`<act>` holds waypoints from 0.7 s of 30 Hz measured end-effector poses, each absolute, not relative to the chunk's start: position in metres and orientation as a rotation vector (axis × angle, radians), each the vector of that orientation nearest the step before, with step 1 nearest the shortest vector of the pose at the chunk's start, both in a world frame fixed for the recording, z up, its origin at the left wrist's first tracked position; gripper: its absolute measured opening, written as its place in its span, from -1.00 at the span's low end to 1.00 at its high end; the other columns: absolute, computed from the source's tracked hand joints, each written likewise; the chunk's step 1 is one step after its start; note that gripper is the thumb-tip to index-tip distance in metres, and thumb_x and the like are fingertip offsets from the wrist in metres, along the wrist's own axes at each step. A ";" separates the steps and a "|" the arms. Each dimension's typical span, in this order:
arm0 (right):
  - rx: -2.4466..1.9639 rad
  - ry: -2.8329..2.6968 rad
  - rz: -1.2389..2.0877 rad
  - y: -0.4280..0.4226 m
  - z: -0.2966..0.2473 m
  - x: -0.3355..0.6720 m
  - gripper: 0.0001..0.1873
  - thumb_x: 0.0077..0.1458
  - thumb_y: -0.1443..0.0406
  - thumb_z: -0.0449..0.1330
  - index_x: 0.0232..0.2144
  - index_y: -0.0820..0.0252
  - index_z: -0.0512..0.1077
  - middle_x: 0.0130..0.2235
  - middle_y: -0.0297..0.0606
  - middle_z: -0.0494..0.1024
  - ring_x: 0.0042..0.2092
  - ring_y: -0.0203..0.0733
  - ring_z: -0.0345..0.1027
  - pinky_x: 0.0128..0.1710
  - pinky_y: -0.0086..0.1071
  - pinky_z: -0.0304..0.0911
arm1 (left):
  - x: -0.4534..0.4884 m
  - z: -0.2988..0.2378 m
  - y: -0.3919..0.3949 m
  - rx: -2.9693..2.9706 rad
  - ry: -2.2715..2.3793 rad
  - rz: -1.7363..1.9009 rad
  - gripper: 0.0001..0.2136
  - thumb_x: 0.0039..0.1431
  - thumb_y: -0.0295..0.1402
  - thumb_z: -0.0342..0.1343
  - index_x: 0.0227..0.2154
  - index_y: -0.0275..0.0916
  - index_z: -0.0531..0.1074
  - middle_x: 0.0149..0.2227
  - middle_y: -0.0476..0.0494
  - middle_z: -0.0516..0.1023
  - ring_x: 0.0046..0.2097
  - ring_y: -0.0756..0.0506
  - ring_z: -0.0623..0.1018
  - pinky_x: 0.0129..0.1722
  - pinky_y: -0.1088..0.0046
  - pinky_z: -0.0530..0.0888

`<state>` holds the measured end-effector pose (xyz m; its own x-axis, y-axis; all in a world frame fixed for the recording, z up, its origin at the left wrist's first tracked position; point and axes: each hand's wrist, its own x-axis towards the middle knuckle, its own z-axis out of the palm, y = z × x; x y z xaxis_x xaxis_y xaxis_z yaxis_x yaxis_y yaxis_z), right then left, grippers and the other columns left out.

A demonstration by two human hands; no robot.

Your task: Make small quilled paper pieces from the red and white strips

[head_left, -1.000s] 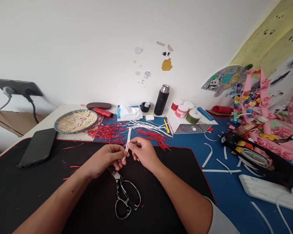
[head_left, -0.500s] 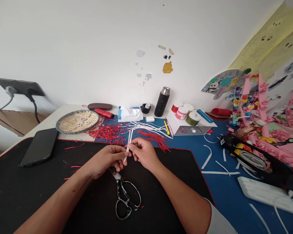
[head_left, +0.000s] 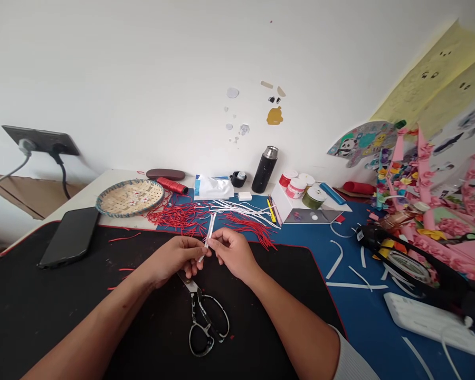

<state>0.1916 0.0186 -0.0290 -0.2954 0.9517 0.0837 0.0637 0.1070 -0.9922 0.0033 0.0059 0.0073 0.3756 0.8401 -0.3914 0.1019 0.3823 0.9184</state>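
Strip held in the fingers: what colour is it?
The strip is white; the head view shows it.

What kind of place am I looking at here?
Probably a craft desk against a wall, perhaps at home: scissors lie on a black mat, cut red cords are heaped behind it, and pink paper flowers crowd the right side.

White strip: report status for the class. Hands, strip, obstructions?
Left hand and right hand pinching white strip. Strip slanted, far end sticking out. Scissors on black mat, blades partly hidden by left hand.
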 end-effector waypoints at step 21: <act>-0.964 -1.860 0.832 0.011 -0.018 0.195 -0.82 0.31 0.25 0.22 -0.22 0.09 0.65 -0.36 -0.31 0.62 -0.39 -0.24 0.41 -0.35 -0.40 0.25 | 0.005 0.007 0.008 0.960 1.059 0.699 -0.80 -0.19 -0.25 0.37 -0.57 -0.28 0.55 -0.62 -0.02 0.50 -0.62 0.06 0.39 -0.64 0.59 0.28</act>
<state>0.1947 0.0111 -0.0178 -0.3327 0.8621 0.3822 0.2894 0.4791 -0.8287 0.0053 0.0080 0.0066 0.3511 0.8487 -0.3954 -0.0293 0.4320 0.9014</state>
